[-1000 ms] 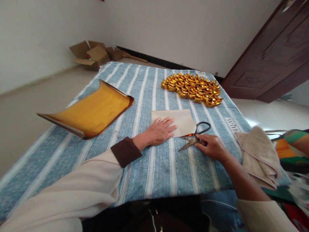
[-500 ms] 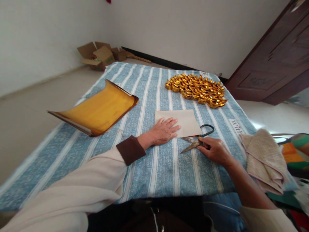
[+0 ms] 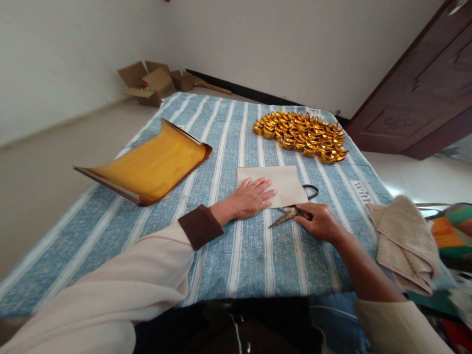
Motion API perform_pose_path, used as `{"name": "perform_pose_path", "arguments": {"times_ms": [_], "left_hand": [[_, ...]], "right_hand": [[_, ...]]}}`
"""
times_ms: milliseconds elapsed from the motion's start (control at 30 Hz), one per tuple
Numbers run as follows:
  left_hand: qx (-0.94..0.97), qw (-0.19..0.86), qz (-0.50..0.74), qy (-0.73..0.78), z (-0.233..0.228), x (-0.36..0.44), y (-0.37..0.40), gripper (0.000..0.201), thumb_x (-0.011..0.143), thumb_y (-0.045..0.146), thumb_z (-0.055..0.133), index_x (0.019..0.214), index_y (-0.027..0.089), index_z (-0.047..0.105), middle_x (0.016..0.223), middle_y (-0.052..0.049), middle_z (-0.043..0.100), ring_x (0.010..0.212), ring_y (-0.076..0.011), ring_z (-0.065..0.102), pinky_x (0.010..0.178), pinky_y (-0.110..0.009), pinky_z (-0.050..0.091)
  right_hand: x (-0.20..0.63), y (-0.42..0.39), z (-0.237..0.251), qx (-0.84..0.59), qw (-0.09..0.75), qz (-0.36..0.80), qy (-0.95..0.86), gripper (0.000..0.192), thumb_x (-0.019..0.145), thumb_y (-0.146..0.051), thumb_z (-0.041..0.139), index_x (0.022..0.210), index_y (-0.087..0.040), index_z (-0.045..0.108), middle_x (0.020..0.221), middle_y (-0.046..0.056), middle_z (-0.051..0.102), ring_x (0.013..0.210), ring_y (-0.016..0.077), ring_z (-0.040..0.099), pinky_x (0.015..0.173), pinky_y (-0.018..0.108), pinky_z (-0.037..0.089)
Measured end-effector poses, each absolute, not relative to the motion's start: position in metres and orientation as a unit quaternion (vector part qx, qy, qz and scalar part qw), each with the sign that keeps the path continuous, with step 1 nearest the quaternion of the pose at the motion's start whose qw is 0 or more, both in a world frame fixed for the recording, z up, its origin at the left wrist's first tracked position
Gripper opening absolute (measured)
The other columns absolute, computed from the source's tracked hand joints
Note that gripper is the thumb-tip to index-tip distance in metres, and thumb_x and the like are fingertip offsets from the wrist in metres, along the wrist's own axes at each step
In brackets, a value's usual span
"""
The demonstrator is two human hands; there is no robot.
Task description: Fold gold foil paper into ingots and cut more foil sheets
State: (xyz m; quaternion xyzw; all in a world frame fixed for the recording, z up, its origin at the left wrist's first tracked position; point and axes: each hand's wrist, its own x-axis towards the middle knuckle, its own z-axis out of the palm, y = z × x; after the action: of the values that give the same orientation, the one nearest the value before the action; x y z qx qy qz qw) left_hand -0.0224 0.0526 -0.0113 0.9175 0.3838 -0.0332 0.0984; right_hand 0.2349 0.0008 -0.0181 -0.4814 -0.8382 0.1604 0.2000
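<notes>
One beige paper sheet [image 3: 283,184]; one scissors [image 3: 295,209]; one curled gold foil stack [image 3: 151,164]; one folded towel [image 3: 403,241]; gold ingots [image 3: 300,136] too many to count; two hands.

A loose cream-coloured top is worn, its long left sleeve [image 3: 121,290] finished with a dark brown cuff [image 3: 196,226] (a broad folded band). The right sleeve [image 3: 398,324] is pushed up the forearm. Both hands are bare, without rings.

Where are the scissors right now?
The scissors lie on the striped cloth right of centre, held by the right hand, at the near edge of the tan paper.
</notes>
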Motion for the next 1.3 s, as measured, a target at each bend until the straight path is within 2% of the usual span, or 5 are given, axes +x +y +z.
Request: {"name": "perform_pose_path", "arguments": {"times_ms": [167,433,833,1100,1300], "left_hand": [[0.918,0.104,-0.020,0.382,-0.016,-0.023,0.054,0.049,0.101,0.043,0.026,0.148,0.029,0.033,0.159,-0.004,0.019,0.146,-0.0279,0.013,0.114,-0.052,0.011],[0.918,0.106,-0.018,0.383,-0.017,-0.023,0.053,0.050,0.101,0.044,0.024,0.148,0.029,0.032,0.159,-0.004,0.020,0.146,-0.0274,0.012,0.114,-0.051,0.011],[0.914,0.122,-0.024,0.386,-0.015,-0.022,0.054,0.051,0.101,0.046,0.023,0.148,0.029,0.032,0.160,-0.005,0.017,0.146,-0.0274,0.011,0.114,-0.054,0.011],[0.916,0.121,-0.024,0.381,-0.013,-0.022,0.053,0.051,0.100,0.045,0.024,0.147,0.027,0.033,0.159,-0.006,0.018,0.146,-0.0270,0.012,0.114,-0.053,0.011],[0.923,0.136,-0.061,0.355,-0.005,-0.029,0.068,0.052,0.099,0.040,0.026,0.149,0.025,0.029,0.158,-0.004,0.022,0.145,-0.0218,0.018,0.112,-0.044,0.020]], "right_hand": [[0.242,-0.009,-0.022,-0.479,0.219,0.145,-0.837,0.018,0.085,-0.032,0.057,0.086,-0.019,0.069,0.063,0.001,0.058,0.055,0.0126,0.050,0.056,0.024,0.038],[0.243,-0.008,-0.020,-0.481,0.217,0.138,-0.838,0.020,0.084,-0.033,0.059,0.091,-0.018,0.069,0.063,0.001,0.058,0.055,0.0131,0.051,0.057,0.024,0.038],[0.229,0.001,-0.020,-0.464,0.209,0.162,-0.845,0.016,0.084,-0.030,0.058,0.086,-0.019,0.069,0.062,0.000,0.056,0.055,0.0119,0.049,0.056,0.023,0.036],[0.243,-0.008,-0.025,-0.469,0.224,0.157,-0.840,0.025,0.084,-0.033,0.059,0.098,-0.015,0.070,0.064,0.001,0.060,0.054,0.0128,0.052,0.056,0.025,0.042],[0.241,-0.008,-0.025,-0.473,0.224,0.155,-0.838,0.027,0.084,-0.033,0.060,0.100,-0.015,0.070,0.065,0.002,0.063,0.053,0.0133,0.053,0.055,0.025,0.043]]}}
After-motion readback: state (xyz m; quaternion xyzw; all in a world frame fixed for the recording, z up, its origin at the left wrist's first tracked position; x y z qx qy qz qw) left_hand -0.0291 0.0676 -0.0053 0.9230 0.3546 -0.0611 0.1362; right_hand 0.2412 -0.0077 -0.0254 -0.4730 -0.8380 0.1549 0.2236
